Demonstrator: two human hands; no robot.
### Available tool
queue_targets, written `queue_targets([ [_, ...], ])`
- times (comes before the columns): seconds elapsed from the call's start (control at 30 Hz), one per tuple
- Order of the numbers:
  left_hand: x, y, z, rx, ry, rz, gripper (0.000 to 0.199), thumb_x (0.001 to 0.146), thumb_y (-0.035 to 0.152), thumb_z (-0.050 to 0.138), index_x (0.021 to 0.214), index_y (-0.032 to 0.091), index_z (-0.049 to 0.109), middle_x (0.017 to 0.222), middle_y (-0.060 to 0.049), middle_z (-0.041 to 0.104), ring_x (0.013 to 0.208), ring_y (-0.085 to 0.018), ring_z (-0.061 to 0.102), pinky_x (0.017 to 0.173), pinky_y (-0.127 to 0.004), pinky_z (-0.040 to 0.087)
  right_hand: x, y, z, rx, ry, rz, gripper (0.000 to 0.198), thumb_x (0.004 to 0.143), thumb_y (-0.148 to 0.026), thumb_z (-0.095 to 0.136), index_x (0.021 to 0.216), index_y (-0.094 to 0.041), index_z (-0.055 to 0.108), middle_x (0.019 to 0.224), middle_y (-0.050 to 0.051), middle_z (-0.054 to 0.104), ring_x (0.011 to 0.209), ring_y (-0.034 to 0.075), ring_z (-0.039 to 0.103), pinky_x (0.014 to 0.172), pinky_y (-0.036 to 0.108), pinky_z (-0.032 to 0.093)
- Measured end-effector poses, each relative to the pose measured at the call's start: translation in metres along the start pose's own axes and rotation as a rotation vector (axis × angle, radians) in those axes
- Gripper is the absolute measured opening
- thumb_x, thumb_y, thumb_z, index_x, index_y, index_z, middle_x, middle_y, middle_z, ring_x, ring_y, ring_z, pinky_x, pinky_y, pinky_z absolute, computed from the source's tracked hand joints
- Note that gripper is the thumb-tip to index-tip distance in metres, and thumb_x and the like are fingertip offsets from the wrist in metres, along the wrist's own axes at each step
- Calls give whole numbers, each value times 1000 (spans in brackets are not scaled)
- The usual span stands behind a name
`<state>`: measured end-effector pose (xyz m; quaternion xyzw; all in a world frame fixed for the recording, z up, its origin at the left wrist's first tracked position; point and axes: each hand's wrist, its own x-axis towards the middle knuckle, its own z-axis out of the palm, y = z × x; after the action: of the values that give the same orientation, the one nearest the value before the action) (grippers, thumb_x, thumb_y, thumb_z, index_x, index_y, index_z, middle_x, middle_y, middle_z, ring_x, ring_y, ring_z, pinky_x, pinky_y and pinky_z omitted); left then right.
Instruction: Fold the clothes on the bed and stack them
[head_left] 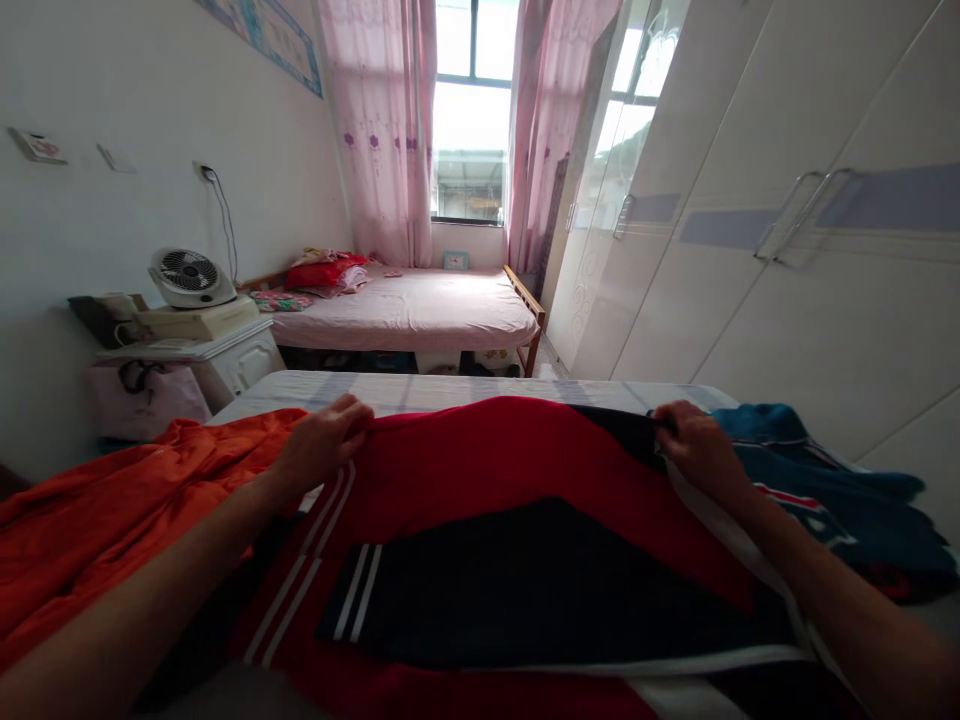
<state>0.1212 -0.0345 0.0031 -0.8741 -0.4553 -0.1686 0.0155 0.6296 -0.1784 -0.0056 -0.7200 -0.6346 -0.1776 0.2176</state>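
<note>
A red and dark navy jacket (480,460) with white stripes lies spread before me on the near bed. One navy sleeve (540,590), its cuff ringed by two white stripes, is laid across the red body. My left hand (334,435) pinches the far edge of the red cloth, beside the striped hem. At the far right, my right hand (694,440) is closed on the dark shoulder part of the same jacket. Between the two hands the far edge bulges upward slightly. Part of the jacket runs out of view at the bottom.
Orange clothing (202,480) lies to the left, teal clothing (825,490) to the right. Beyond the near bed (450,387) stands another bed (435,310) under a window. A fan (191,275) sits on a box over a white cabinet (240,365). Wardrobes (720,150) line the right.
</note>
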Motion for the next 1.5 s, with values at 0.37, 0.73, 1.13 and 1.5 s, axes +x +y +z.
queue_targets([
  [0.37, -92, 13, 14, -75, -153, 170, 34, 76, 10, 40, 98, 22, 63, 104, -5, 63, 91, -18, 62, 78, -28, 49, -101, 4, -13, 0, -198, -237, 19, 73, -14, 46, 83, -22, 61, 107, 7, 64, 107, 25, 57, 93, 40, 42],
  [0.73, -38, 14, 32, -27, -157, -61, 46, 85, 45, 35, 104, 18, 66, 112, -12, 64, 105, -28, 60, 88, -38, 48, 0, -32, 8, -31, -547, 296, 33, 88, -29, 38, 92, -14, 67, 106, 16, 67, 106, 25, 60, 92, 33, 43],
  [1.13, -53, 10, 59, -34, -38, -127, 43, 89, 41, 34, 114, 19, 62, 118, -11, 62, 107, -26, 60, 85, -38, 48, 9, -22, -9, 383, -632, 444, 27, 72, -45, 60, 62, -19, 57, 59, 1, 61, 61, 18, 61, 59, 30, 50],
  [1.5, -54, 11, 57, -88, -35, -138, 44, 88, 40, 35, 114, 18, 63, 117, -11, 63, 108, -27, 59, 88, -39, 46, -19, -31, -51, 1092, -443, 872, 42, 69, -19, 59, 111, -23, 55, 81, 1, 68, 61, 15, 62, 60, 28, 52],
])
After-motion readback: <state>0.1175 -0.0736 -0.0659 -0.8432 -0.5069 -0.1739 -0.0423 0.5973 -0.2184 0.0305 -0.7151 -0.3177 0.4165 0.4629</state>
